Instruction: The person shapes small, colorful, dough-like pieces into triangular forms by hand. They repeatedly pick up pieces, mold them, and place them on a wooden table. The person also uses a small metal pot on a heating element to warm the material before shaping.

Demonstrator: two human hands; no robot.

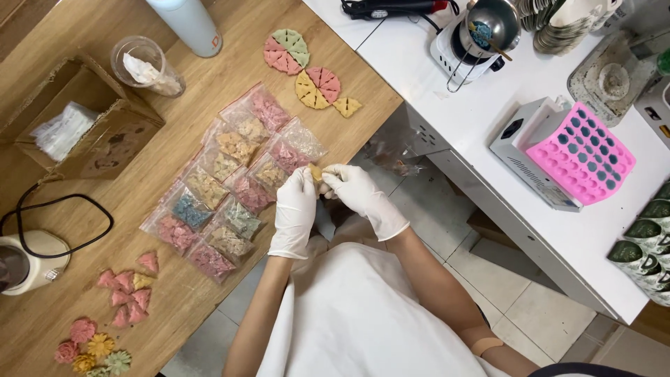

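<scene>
Left of the hands, filled clear bags (230, 188) are laid in rows on the wooden bench (63, 328); a small yellow piece (316, 172) is pinched between the gloved left hand (296, 209) and right hand (361, 195), both closed on it, at the near bench edge

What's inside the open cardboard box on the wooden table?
Inside the cardboard box lies a bundle of clear plastic bags. Its raised flaps hide the rest of the interior, so anything beneath the bundle cannot be seen.

White gloves (328, 195), pink mould (581, 153)
</scene>
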